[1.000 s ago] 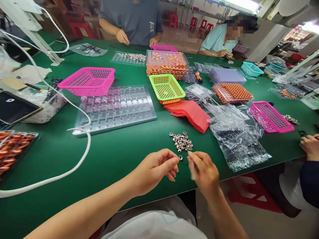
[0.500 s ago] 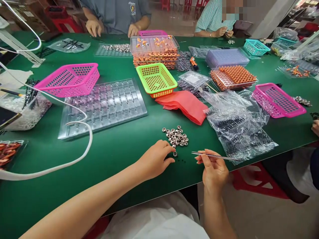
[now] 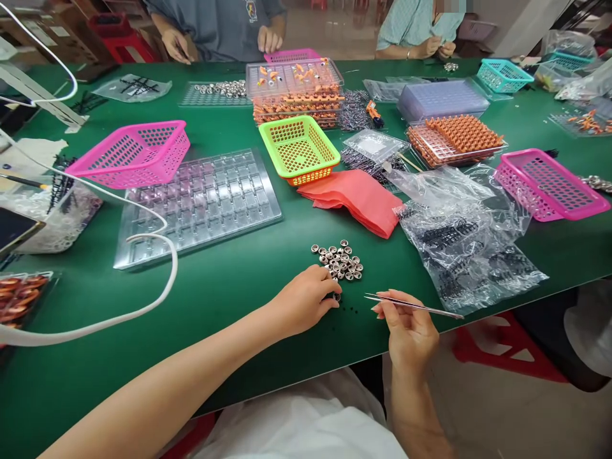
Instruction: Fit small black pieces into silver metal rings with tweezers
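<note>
Spreading wide, the green tabletop (image 3: pixel 229 287) carries a clear tray (image 3: pixel 436 141) holding orange parts (image 3: pixel 466 137) in rows. The hands are apart: the right hand (image 3: pixel 414 331) pinches tweezers (image 3: pixel 437 311) near the front edge, long axis sideways, tips pointing left toward the left hand (image 3: pixel 303 303), whose fingers, parted half a second ago beside heaped metal cups (image 3: pixel 342 258), now pinch one cup (image 3: pixel 337 297).

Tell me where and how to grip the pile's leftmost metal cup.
Best pinch the metal cup by the near and far sides of its round wall, probably coming from the left: bare tabletop lies on that side, while other cups crowd its right. Its hollow seems to face up.
</note>
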{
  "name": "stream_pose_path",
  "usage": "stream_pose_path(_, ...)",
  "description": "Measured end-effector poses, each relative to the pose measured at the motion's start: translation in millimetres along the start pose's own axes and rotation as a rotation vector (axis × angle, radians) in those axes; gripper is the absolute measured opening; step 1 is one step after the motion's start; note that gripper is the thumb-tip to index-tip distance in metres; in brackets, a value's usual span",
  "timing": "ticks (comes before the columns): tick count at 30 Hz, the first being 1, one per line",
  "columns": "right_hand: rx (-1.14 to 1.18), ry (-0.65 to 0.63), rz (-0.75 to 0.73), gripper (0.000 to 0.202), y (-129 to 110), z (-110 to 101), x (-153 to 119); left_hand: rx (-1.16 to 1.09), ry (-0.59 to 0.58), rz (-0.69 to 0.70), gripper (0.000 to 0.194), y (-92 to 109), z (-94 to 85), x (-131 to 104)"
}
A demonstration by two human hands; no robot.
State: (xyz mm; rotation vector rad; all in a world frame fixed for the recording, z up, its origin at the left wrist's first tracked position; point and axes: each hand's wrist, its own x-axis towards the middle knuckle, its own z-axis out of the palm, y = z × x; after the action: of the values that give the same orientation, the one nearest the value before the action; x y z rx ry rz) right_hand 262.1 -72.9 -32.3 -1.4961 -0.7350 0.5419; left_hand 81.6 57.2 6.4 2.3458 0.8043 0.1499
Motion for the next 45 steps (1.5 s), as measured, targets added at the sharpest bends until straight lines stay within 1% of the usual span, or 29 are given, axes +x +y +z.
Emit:
stream_pose_path(2, -0.006, -0.001, -0.015, 0.022, 1, 0, 0, -0.015, 0.035, -0.006, 0.011, -1, -1.5, -4)
stream_pose_path(4, -0.006, 0.000, -0.035, 0.020, 2, 0, 2, -0.044, 0.105, -0.017, 0.011, -3, -3.9, -13)
stream_pose_path(9, -0.030, -0.021, -0.012, 0.019, -1, -1, 6, -0.098, 0.320, -0.038, 0.010, -7, -7.1, -50)
stream_pose_path(11, -0.027, -0.050, 0.009, 0.018, -7, 0, 3, -0.115, 0.390, -0.025, 0.011, -8, -4.4, -63)
stream_pose_path(13, -0.006, -0.077, 0.006, 0.016, -12, 2, -4, -0.140, 0.441, -0.024, 0.011, -11, 0.5, -71)
stream_pose_path(15, 0.017, -0.131, -0.016, 0.013, -17, 7, -13, -0.173, 0.478, -0.033, 0.010, -13, 6.2, -74)
stream_pose_path(17, 0.030, -0.204, -0.044, 0.016, -18, 14, -24, -0.204, 0.508, -0.033, 0.012, -16, 11.5, -75)
stream_pose_path(20, 0.037, -0.293, -0.141, 0.025, -15, 27, -34, -0.244, 0.529, 0.003, 0.017, -19, 15.8, -76)
stream_pose_path(23, 0.011, -0.366, -0.294, 0.029, -11, 38, -36, -0.275, 0.540, 0.042, 0.017, -21, 15.5, -76)
stream_pose_path(26, -0.034, -0.422, -0.420, 0.033, -12, 43, -34, -0.289, 0.540, 0.052, 0.015, -21, 12.9, -75)
stream_pose_path(28, -0.062, -0.457, -0.462, 0.036, -14, 43, -33, -0.297, 0.536, 0.056, 0.013, -21, 11.5, -75)
stream_pose_path(32, -0.101, -0.504, -0.477, 0.037, -17, 42, -32, -0.310, 0.519, 0.070, 0.011, -20, 11.0, -74)
stream_pose_path(38, -0.131, -0.519, -0.445, 0.033, -17, 43, -32, -0.316, 0.506, 0.076, 0.012, -21, 13.0, -76)
stream_pose_path(45, -0.164, -0.551, -0.421, 0.034, -20, 43, -32, -0.300, 0.498, 0.106, 0.014, -22, 15.5, -75)
